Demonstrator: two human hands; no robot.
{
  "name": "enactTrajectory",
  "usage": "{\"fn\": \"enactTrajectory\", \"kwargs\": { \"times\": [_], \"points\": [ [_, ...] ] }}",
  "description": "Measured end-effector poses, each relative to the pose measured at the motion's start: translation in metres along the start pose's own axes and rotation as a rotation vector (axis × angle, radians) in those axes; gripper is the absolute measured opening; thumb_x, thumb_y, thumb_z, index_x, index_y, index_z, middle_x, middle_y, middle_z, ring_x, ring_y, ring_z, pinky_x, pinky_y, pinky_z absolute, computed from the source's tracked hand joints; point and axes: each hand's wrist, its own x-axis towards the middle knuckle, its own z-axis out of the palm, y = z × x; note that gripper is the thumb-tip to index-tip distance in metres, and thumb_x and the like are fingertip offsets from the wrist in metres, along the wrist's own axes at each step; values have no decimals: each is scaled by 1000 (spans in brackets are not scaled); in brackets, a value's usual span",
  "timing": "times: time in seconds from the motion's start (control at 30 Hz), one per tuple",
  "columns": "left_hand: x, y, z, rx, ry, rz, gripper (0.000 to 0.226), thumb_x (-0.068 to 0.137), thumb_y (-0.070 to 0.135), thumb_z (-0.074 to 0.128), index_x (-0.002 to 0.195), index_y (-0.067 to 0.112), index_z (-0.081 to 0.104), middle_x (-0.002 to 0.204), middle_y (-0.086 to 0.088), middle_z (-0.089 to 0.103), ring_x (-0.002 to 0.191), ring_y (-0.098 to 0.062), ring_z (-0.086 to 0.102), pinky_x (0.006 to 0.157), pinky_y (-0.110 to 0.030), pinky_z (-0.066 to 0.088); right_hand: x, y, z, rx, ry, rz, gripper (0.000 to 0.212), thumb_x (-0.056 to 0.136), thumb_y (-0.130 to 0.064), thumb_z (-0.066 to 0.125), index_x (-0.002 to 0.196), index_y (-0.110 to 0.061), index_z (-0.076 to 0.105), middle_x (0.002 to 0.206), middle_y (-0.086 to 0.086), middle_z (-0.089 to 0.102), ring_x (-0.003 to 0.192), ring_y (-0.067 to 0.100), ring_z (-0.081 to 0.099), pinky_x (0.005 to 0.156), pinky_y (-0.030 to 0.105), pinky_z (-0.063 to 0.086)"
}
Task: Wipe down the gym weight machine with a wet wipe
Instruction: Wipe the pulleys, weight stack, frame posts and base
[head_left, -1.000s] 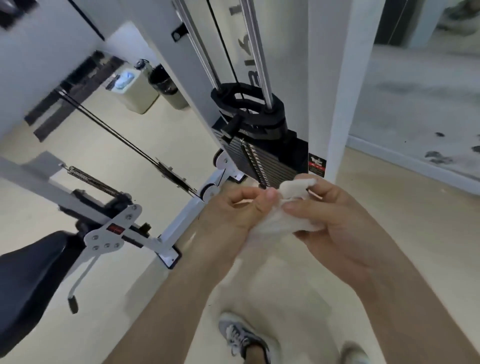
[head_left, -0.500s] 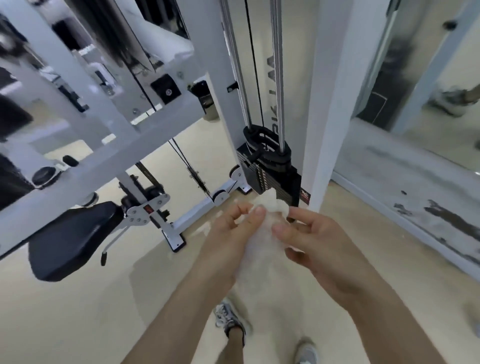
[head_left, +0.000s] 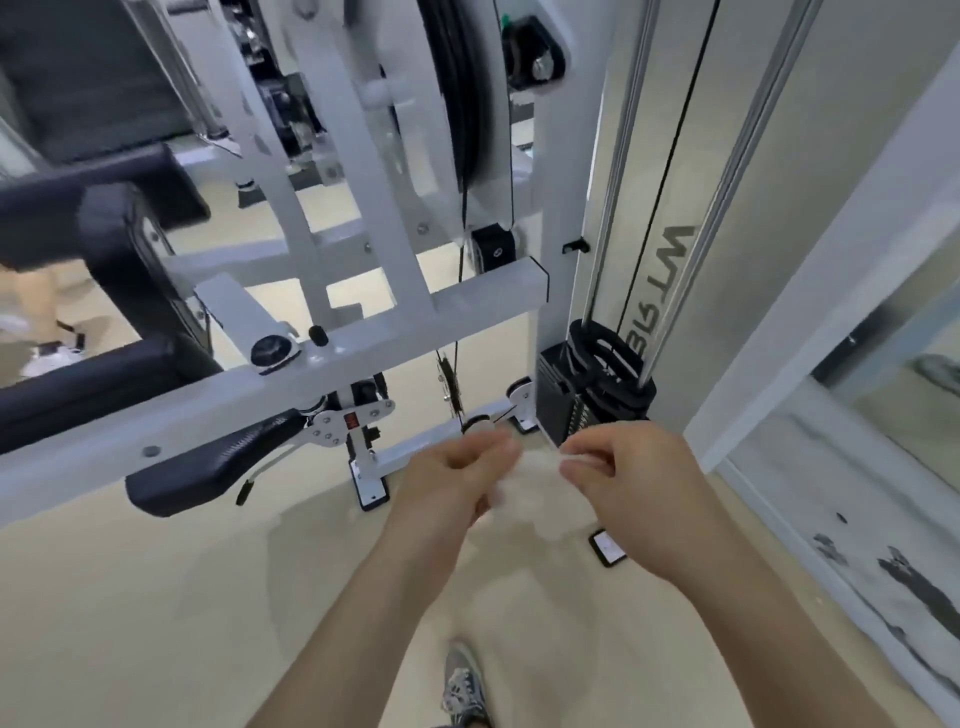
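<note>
Facing the white-painted steel weight machine (head_left: 374, 338), the person holds both hands out over the beige floor (head_left: 156, 597), short of any part of the frame. I judge this is to spread the cloth open, since no wiping is under way yet. At the left, the machine's black padded seat (head_left: 192, 475) juts out under the long cross beam, untouched. The left hand (head_left: 454, 480) has its fingers curled inward and seems to pinch one edge of the thin white wet wipe (head_left: 537, 493), though blur hides the exact contact. The wipe hangs crumpled in the air between the two hands, touching no metal. The right hand (head_left: 626, 480) nips the opposite edge between thumb and forefinger, the other fingers loosely bent. Just beyond it stands the black plate weight stack (head_left: 589, 400) on its two silvery guide rods (head_left: 628, 156), probably the nearest surface to wipe.
</note>
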Motion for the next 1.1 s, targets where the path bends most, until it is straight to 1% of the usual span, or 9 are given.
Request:
{"fn": "enactTrajectory", "kwargs": {
  "times": [0.13,0.27,0.33,0.4,0.53,0.7,0.83,0.93,1.1],
  "points": [
    [6,17,-31,466,-26,109,15,78,33,81,84,20,77,74,-5,68,64,-14,57,60,-30,46,33,-25,4,60,60,-76,8,92,-22,64,87,-24,69,81,-13,64,74,-2,58,63,12,39],
    [30,33,-67,515,126,191,26,83,39,74,85,13,71,90,7,55,71,-1,52,57,-11,35,74,-36,21,426,38,108,14,97,-25,58,87,-20,66,75,-2,62,51,3,55,49,15,42],
    [40,46,-81,436,90,234,15,86,28,72,83,14,75,96,10,61,74,6,55,59,-7,37,95,-36,32,553,35,198,17,95,-29,62,84,-18,67,81,10,67,65,20,62,59,32,53],
    [48,57,-96,339,108,237,16,91,15,65,80,12,76,78,4,66,65,-5,55,57,-12,40,111,-42,45,601,56,237,15,89,-32,69,84,-18,68,87,10,70,78,30,66,76,45,55],
    [75,78,-122,443,296,380,21,92,9,61,84,25,71,65,6,65,56,-3,53,53,-10,40,142,-61,63,706,153,222,12,85,-15,75,88,-17,63,80,4,62,70,19,58,59,32,49],
    [115,86,-115,697,303,708,27,83,1,62,82,28,59,83,14,58,78,-2,54,68,-22,48,198,-80,89,373,504,-29,9,89,-8,61,88,-15,67,88,-1,64,84,14,60,84,33,51],
    [132,63,-123,852,325,759,22,78,-6,66,84,15,67,89,11,54,67,-6,46,59,-14,38,201,-58,150,-229,195,-357,41,100,-19,35,135,-3,48,139,10,50,137,26,38,112,49,34],
    [140,53,-124,957,271,808,24,75,-10,70,87,11,72,88,1,61,63,-7,48,58,-6,29,208,-39,142,-539,172,-383,65,93,-28,43,153,-12,23,159,3,25,149,18,15,118,51,16],
    [149,58,-87,1023,168,880,22,76,-8,71,89,10,75,86,-4,65,68,-23,63,58,-24,40,244,-7,78,-713,126,-81,83,92,-23,53,156,-12,1,165,5,2,152,21,-1,122,48,9]
  ]
}}
